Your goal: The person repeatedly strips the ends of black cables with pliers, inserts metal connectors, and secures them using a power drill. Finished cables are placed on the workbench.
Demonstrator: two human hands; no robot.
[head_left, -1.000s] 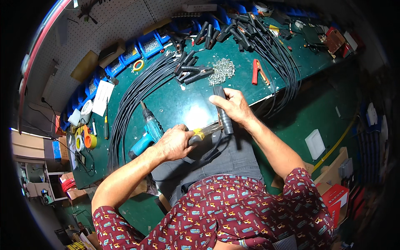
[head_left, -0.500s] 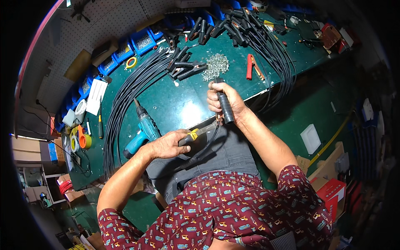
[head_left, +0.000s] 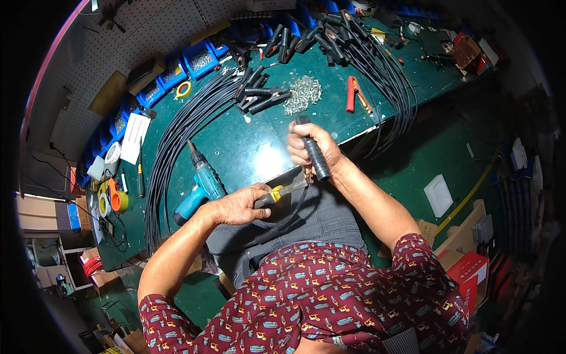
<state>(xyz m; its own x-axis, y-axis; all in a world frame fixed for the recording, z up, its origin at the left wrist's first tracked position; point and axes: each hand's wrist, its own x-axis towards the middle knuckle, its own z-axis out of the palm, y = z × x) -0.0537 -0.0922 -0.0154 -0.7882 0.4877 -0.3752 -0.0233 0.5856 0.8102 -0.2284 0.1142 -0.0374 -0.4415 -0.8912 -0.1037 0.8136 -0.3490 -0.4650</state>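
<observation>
Head view: compared with a second ago, the right hand (head_left: 318, 144) has changed its hold on the black clamp (head_left: 316, 160). Back then the thumb lay stretched along the handle, and now the fingers are wrapped right round it, knuckles showing on the left side. Left hand (head_left: 242, 204) looks much the same as before, closed around a yellow-and-black-handled tool (head_left: 276, 193), with some of its fingers tucked out of sight. The tool's metal end reaches over to the coppery part of the clamp; can't tell if they're actually touching. Pose-wise, both forearms angle in from the sides, and the hands are near each other above the lap (head_left: 330, 221), with the clamp tilted, just off the front edge of the bench (head_left: 247, 138). A black cable hangs from the clamp area across the jeans. Right by the left hand there's a teal drill (head_left: 206, 184) on its side, sitting between that hand and a long bundle of black cables (head_left: 171, 147). Further back: a heap of small screws (head_left: 303, 94), a pile of black clamps (head_left: 259, 97) and a red clamp (head_left: 352, 94). The right forearm covers some of the lap's edge and the floor.
</observation>
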